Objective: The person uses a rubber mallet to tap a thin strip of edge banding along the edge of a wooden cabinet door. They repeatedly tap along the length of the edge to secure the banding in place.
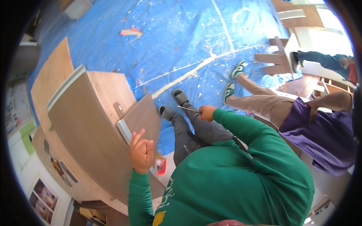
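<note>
My left hand (142, 152) is raised with its fingers apart and partly curled, beside the edge of a wood-grain cabinet (81, 124). A hinged panel (145, 120) juts from that cabinet, with metal fittings (119, 107) near its top. My right hand (207, 112), over my grey-trousered legs, grips a thin metal rod (187, 109), perhaps a screwdriver, pointing left toward the panel.
A blue sheet (166, 41) with pale strips covers the floor. A person in purple (313, 139) is close on my right, another person's leg (320, 58) behind them. Loose boards (275, 58) stand at the upper right. Tools (60, 169) rest at left, a red container (161, 166) below the panel.
</note>
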### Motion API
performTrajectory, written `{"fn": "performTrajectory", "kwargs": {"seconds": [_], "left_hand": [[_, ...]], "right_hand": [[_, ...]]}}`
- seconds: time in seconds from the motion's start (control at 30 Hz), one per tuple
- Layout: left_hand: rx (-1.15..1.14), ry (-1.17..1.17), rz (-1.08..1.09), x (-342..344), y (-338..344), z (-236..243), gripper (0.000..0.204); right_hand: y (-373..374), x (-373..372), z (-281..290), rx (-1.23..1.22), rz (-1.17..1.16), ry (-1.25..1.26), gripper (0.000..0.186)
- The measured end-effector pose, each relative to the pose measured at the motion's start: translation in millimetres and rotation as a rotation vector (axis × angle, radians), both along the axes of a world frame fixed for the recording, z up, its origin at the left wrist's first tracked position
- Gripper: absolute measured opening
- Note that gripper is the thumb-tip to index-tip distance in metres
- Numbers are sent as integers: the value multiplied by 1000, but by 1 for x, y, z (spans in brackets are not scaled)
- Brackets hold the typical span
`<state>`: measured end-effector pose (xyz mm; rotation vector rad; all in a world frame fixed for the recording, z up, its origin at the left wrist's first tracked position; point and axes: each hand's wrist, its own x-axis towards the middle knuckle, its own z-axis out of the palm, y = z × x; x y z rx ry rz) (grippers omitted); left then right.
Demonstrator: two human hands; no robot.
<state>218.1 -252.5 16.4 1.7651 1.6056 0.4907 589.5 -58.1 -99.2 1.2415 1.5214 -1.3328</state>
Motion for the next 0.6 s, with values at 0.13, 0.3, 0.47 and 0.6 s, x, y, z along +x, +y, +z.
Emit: {"fn": "performTrajectory", "kwargs": {"seconds": [0.13,0.3,0.47,0.6], "left_hand": [[-131,-617,423,77,11,9,57],[-348,-1022,85,110,32,70,67],[-646,-776,-230,65,4,25,61],[-132,-179,-176,56,20,47,54]], "right_hand": [[2,37,6,318,45,-33,34],[12,77,53,199,-58,-47,29],[15,87,138,272,-213,-206,24],[-19,128,124,347,-345,-238,28]]}}
